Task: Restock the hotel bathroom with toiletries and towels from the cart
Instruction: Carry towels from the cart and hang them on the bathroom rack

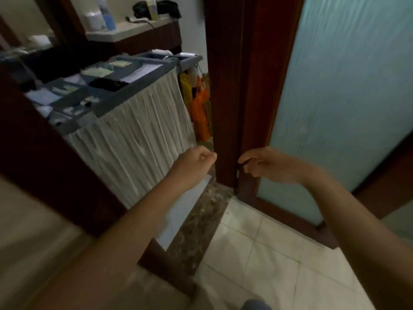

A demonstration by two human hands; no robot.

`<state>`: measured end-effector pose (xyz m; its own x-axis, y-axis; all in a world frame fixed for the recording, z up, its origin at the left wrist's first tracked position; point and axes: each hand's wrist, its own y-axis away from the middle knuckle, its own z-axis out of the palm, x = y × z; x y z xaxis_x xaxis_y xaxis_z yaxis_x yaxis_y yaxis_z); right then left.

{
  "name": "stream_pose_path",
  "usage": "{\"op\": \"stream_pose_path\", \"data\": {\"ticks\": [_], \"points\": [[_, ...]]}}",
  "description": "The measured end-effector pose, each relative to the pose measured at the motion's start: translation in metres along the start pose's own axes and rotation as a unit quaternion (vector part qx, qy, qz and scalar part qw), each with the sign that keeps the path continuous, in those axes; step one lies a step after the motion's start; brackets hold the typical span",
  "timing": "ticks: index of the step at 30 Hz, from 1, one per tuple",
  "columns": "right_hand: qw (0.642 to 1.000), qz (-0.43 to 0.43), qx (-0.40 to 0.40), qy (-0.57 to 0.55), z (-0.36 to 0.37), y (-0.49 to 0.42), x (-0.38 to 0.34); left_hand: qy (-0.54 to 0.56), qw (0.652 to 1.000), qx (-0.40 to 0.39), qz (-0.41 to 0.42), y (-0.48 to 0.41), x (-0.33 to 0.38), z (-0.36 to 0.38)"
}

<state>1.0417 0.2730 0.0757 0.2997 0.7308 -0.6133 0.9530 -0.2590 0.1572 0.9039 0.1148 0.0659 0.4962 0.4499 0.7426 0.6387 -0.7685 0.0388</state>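
— Two hands on my screen, both raised in the doorway. What's the left doing?
— My left hand (196, 161) is a closed fist, fingers curled in, thumb against them. I see nothing in it. It hangs in front of the cart's lower corner, near the door frame (228, 97).
— And the right?
— My right hand (270, 167) is slack, fingers loosely bent, holding nothing, in front of the frame's edge and the frosted door (348, 86).
— Where's the stock?
— On the cart (143, 86), parked outside the doorway, to my left. Its grey tray (67, 101) is split into compartments with pale packets (98, 71) and a dark pile (107, 83), all too blurred to name. A white pleated curtain (138, 139) covers its side, and orange bags (200, 113) hang off the far end.
— Behind it?
— A counter (125, 33) with bottles (107, 14). Under me, pale floor tiles (268, 253) and a mottled threshold (201, 220).
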Motion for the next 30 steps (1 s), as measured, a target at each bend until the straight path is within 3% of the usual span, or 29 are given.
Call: {"op": "stream_pose_path", "data": {"ticks": [5,9,16,21,27,30], "points": [[0.999,-0.030,-0.043,0.007,-0.036,-0.077,0.040,0.051,0.997,-0.057,-0.015,-0.082,0.000,0.009],[0.997,-0.049,-0.065,0.002,-0.070,-0.142,0.065,0.035,0.997,-0.054,-0.043,-0.144,-0.006,0.014],[0.983,-0.118,-0.139,0.019,-0.086,-0.263,0.078,0.047,0.991,0.025,-0.126,-0.193,-0.023,-0.011],[0.968,-0.165,-0.185,-0.018,-0.075,-0.344,0.046,0.082,0.977,0.074,-0.183,-0.210,-0.058,-0.051],[0.945,-0.241,-0.217,0.045,-0.055,-0.448,-0.022,0.072,0.967,0.024,-0.245,-0.240,-0.113,-0.141],[0.936,-0.272,-0.217,0.056,-0.053,-0.504,-0.069,0.036,0.962,0.074,-0.261,-0.257,-0.141,-0.197]]}}
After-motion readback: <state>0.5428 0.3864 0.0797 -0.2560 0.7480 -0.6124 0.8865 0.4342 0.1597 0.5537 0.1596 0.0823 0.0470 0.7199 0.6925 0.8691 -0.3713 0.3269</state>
